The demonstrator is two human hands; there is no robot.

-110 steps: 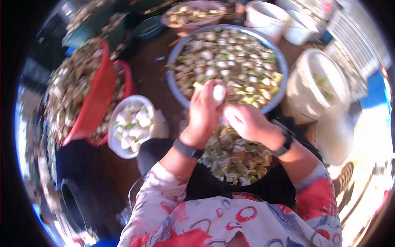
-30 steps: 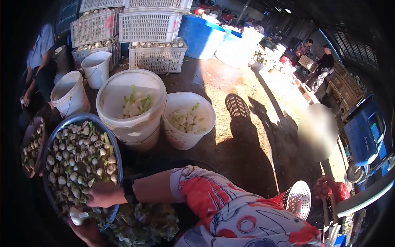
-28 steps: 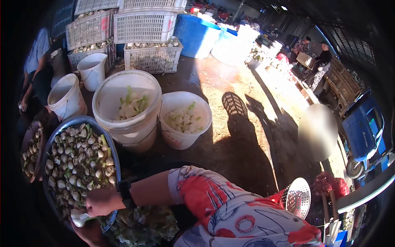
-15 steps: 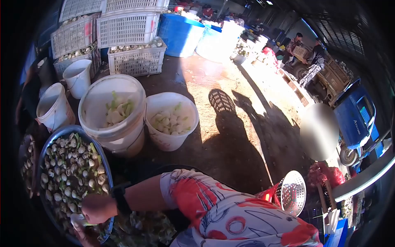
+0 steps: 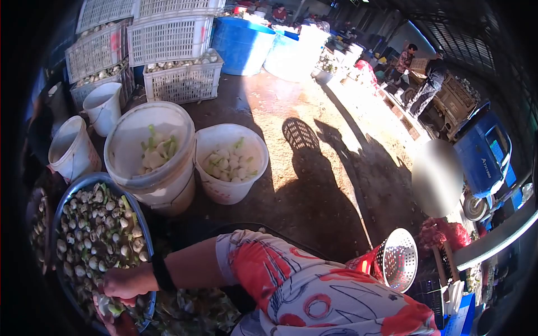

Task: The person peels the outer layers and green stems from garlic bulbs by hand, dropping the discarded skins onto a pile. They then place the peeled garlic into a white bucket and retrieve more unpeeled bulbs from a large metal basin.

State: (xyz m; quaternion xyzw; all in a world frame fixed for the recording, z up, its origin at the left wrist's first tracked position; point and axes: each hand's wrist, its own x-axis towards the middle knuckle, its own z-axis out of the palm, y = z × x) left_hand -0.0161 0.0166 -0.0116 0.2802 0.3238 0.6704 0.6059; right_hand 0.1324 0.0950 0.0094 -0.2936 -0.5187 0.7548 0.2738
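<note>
My right hand, with a dark band at the wrist, is closed over the near edge of an oval tub, its fingers bent downward. Just below it, my left hand is partly visible at the bottom and grips a pale bulb with some green. The right fingertips meet that bulb, and whether they hold anything else is hidden. Many round whitish bulbs, some with green stems and dark skins, fill the tub. Leafy trimmings lie beside it in shadow.
A large white bucket and a smaller one contain pale trimmed bulbs. Stacked crates, blue vats and a red-and-white perforated basket stand around. Two people are by a blue truck.
My right hand has moved slightly left and down, closer to my left hand and the bulb. The view has shifted a little.
</note>
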